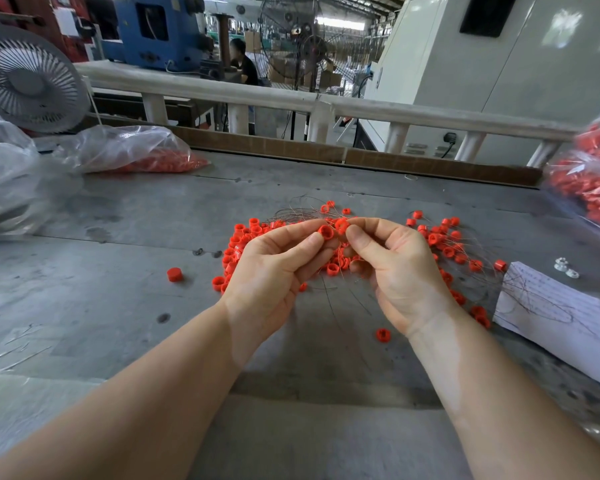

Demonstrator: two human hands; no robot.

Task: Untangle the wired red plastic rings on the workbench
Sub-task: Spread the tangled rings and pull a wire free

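Scanning left to right: desk fan [28,77] and bagged red parts [132,154] sat far left on table [118,216]. Lone ring [174,274] lay apart. Left hand [271,271] pinched one red ring [325,232]; right hand [395,268] pinched neighbouring ring [341,224], both raised over tangled pile [243,244]. Paper sheet [555,306] far right. Judged rings light and rigid, wire thin and springy, likely to snag; best gripped by ring bodies, not wire.

Open desk near me, clutter farther out

Bare desk [125,341] at my near edge; ring pile [243,244] mid-desk, bags [132,150] at both far corners, paper [561,317] right edge.
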